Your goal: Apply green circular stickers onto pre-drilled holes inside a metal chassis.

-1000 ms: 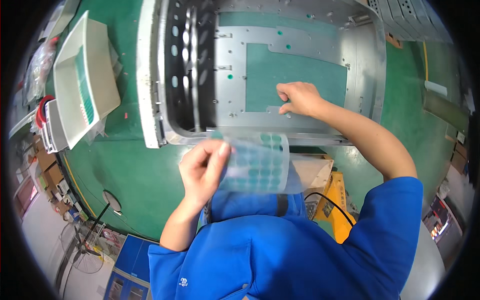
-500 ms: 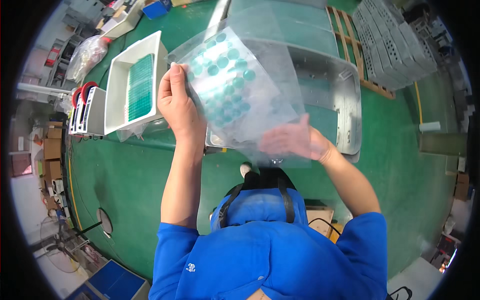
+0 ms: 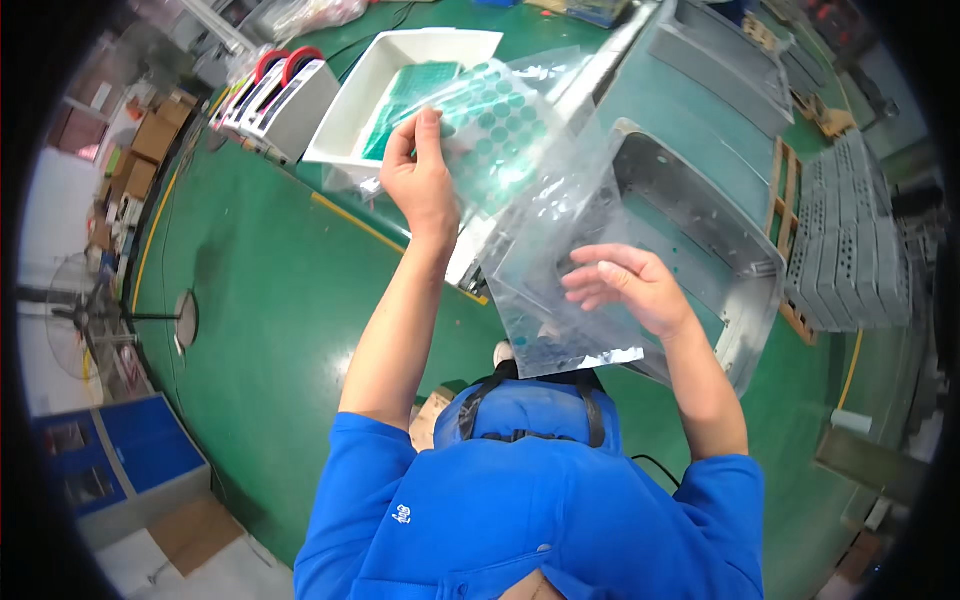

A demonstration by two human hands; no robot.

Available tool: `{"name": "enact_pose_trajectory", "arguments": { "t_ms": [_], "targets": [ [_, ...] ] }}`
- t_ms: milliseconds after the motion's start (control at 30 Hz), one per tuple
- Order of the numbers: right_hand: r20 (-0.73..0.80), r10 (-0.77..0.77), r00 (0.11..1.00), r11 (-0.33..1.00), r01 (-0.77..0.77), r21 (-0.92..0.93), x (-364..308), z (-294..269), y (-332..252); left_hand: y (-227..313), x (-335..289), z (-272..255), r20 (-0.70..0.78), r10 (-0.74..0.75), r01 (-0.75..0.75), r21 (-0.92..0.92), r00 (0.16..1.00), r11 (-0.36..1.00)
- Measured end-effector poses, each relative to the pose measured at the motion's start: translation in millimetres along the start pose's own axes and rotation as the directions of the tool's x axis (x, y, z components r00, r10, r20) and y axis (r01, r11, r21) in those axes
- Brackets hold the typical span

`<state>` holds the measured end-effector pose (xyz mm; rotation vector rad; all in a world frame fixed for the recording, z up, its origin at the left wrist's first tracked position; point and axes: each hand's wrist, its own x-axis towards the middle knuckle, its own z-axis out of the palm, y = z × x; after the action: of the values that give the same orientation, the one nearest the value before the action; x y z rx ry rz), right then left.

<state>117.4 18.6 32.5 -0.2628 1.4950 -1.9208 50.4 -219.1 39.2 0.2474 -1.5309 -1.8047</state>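
My left hand pinches the near-left edge of a clear sheet of round green stickers between thumb and fingers, raised in front of the white bin. Below and right of the sheet hangs a clear plastic bag, crinkled and shiny. Whether the sheet is partly inside the bag or only against it, I cannot tell. My right hand is open beside the bag, its fingers loosely bent and pointing left. Nothing shows in its grasp, and contact with the bag is unclear.
A white bin holding green sheets stands at the left, by white devices with red rings. A large grey housing lies right of my right hand. Stacked grey crates and a wooden pallet stand farther right.
My view has turned, so the bin and grey housing appear shifted. The bag now hangs lower, beneath the stickers. My right hand is no longer seen through the plastic; my left keeps its pinch.
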Motion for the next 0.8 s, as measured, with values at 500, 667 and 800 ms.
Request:
{"name": "enact_pose_trajectory", "arguments": {
  "t_ms": [500, 667, 800],
  "targets": [
    [-0.329, -0.605, 0.725, 0.305, -0.170, -0.937, 4.2, 29.1, -68.8, 17.5, -114.1, 18.4, 0.800, 0.065, -0.531, 0.333, 0.597, 0.779],
    [-0.509, -0.597, 0.620, 0.461, -0.255, -0.850, -0.6, 47.6, -54.6, -11.2, -155.6, 52.8, 0.675, -0.074, -0.105, 0.221, 0.735, 0.970],
    [-0.405, -0.640, 0.652, 0.615, 0.120, -0.779, -49.1, 13.1, -43.9, -4.2, -144.9, 43.8, 0.637, -0.469, 0.599, 0.013, 0.612, 0.800]
  ]
}}
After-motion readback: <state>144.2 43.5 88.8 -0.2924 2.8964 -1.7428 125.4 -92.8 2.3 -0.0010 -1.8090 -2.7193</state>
